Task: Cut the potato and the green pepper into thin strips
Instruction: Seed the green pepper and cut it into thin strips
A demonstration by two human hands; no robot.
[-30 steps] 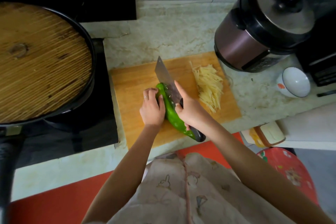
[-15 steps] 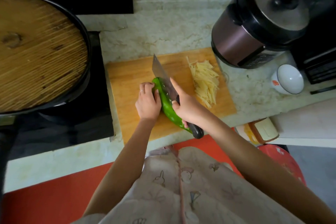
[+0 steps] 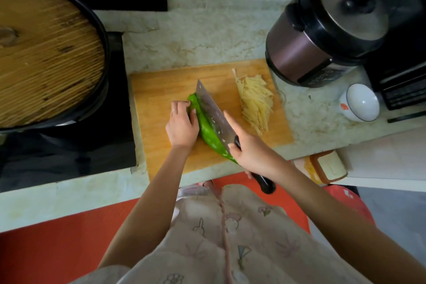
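**Green pepper (image 3: 207, 132) only being started, potato (image 3: 255, 101) done**

Green pepper is lying slantwise across the middle of the cutting board (image 3: 159, 90), tip pointing toward the far edge, stem end hiding under my right wrist by the near edge. It is looking whole. I am laying the cleaver (image 3: 213, 108) lengthwise along it, the blade leaning on its right flank; whether the edge is biting into the flesh I cannot tell. My left hand (image 3: 182, 125) is curling over the pepper's far half, fingertips tucked, pinning it down. My right hand (image 3: 251, 152) is clenching the dark handle, forefinger stretching along the flat of the blade.

Potato is sitting as a pile of thin pale strips near the board's far right corner, well apart from the blade, so I am counting that half finished. No green strips are showing anywhere, so I am judging the pepper's split and all its fine slicing as left to do.

Beyond the board's right edge a rice cooker (image 3: 322, 37) and a white bowl (image 3: 360, 102) are standing; a lidded pan (image 3: 46, 53) is sitting to the left.
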